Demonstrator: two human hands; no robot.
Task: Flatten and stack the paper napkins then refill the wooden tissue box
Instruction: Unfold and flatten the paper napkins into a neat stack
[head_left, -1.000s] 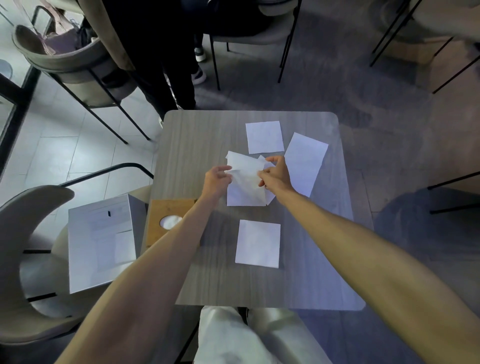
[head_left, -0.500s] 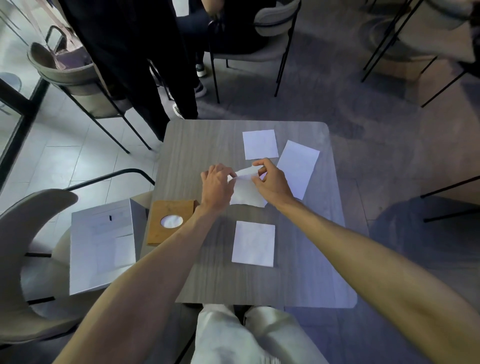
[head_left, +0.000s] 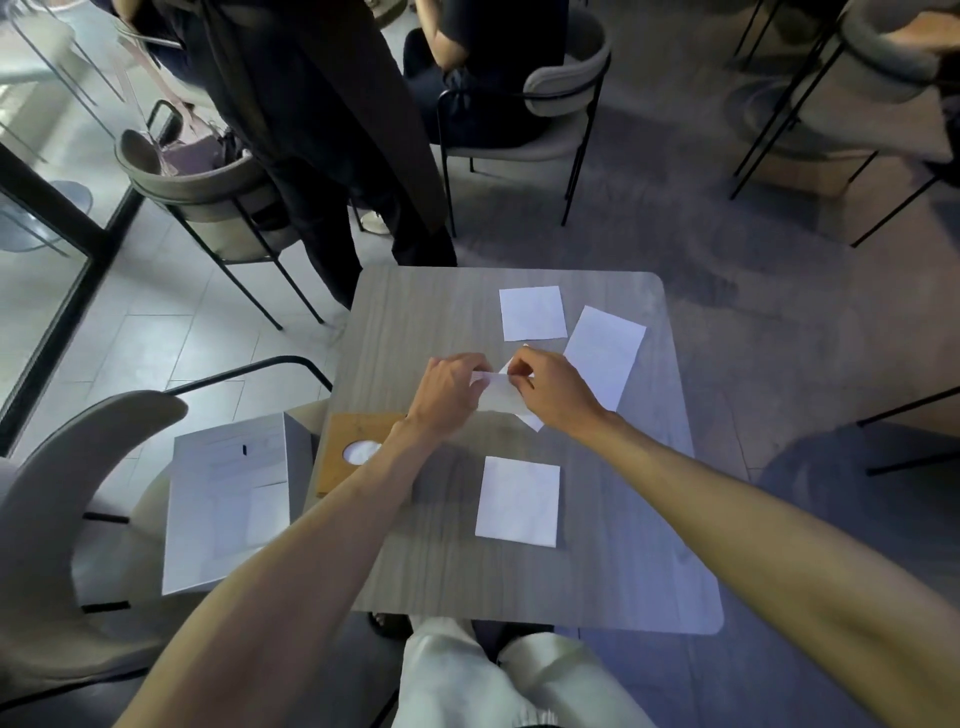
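Fingers curled; left hand, right hand pinch napkin

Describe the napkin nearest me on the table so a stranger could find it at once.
Find the grey table. On its near half, right of the wooden box, lies a flat white napkin. Unlike the held napkin pinched by the left hand and right hand, or the far napkin and tilted napkin beyond, it lies alone.

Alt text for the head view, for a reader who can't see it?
The left hand and right hand pinch a creased white napkin at the middle of a grey table. Three flat napkins lie separately around it; a wooden tissue box sits at the table's left edge.
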